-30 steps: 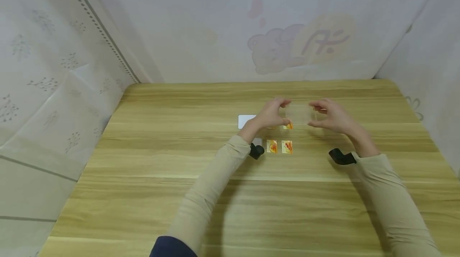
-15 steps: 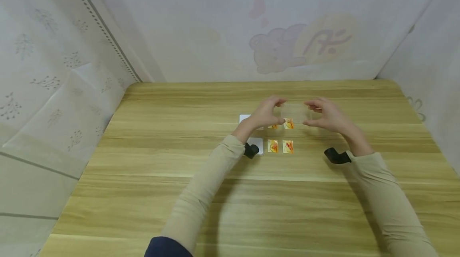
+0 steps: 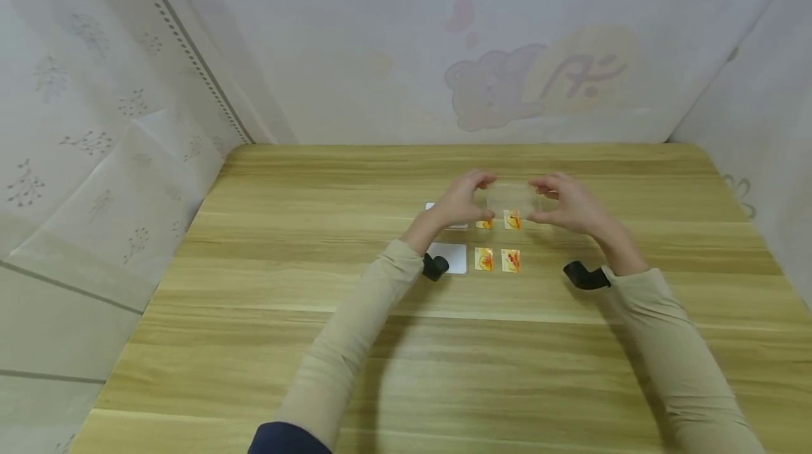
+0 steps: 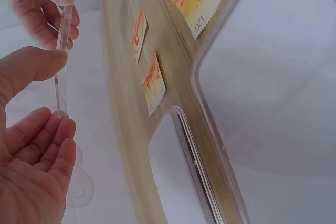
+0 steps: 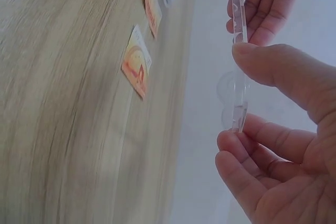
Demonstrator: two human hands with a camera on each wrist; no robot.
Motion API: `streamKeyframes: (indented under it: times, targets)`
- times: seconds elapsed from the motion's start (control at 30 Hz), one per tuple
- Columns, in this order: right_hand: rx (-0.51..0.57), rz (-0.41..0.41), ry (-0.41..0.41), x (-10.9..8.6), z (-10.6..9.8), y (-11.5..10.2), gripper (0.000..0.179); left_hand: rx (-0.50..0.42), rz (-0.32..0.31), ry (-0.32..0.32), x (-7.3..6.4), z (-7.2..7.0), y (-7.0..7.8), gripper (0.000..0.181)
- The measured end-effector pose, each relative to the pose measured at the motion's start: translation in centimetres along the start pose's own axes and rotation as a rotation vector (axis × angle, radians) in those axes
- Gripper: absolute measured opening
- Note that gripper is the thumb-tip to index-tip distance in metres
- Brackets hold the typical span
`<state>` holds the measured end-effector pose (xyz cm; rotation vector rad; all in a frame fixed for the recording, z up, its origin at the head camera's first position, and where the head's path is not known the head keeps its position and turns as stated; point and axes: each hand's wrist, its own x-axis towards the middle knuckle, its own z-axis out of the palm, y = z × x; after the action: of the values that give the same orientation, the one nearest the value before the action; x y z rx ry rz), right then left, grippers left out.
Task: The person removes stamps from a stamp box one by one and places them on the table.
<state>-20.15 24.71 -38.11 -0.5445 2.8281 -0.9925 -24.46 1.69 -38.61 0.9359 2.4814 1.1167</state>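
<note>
Both my hands hold a thin, clear rectangular plastic case [image 3: 515, 197] upright over the far part of the table. My left hand [image 3: 460, 200] pinches its left side, thumb on the near edge and fingertips at the far one. On the right side, my right hand [image 3: 569, 206] grips the same way. Seen edge-on in the right wrist view, the clear case [image 5: 240, 82] shows two thin layers. Below lie several orange and yellow postage stamps [image 3: 484, 259] in two rows; a perforated stamp [image 4: 202, 3] fills the top of the left wrist view.
Left of the near stamps lies a flat white rectangle with a clear rim [image 3: 453, 258]. Behind it, partly hidden by my left hand, is a stack of similar white pieces [image 4: 176, 174]. A pale patterned curtain [image 3: 355, 87] hangs behind the wooden table [image 3: 254, 341].
Both hands have moved a little to the left together with the clear case, keeping their grip. More of the near white rectangle now shows beside my left wrist. The stamps lie as before.
</note>
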Motion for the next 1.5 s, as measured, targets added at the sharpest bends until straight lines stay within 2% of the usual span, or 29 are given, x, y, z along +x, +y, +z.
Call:
streamKeyframes:
  times: [0.23,0.47,0.67,0.87,1.5]
  targets:
    - [0.018,-0.003,-0.011,0.5,0.3,-0.4,0.062,0.011,-0.020,0.006,-0.5,-0.4,-0.2,0.067]
    - [0.016,-0.011,-0.021,0.9,0.6,-0.8,0.062,0.002,0.002,0.018,-0.9,-0.8,-0.7,0.066]
    - [0.019,-0.013,-0.031,1.2,1.0,-1.1,0.062,-0.016,-0.014,0.015,-1.3,-1.0,-1.1,0.065]
    - [0.016,-0.027,-0.034,1.7,1.5,-1.4,0.063,0.002,-0.022,0.025,-1.9,-1.4,-1.3,0.064]
    - [-0.024,-0.032,-0.038,3.4,3.5,-3.5,0.064,0.000,-0.026,0.050,-4.0,-3.0,-3.4,0.064]
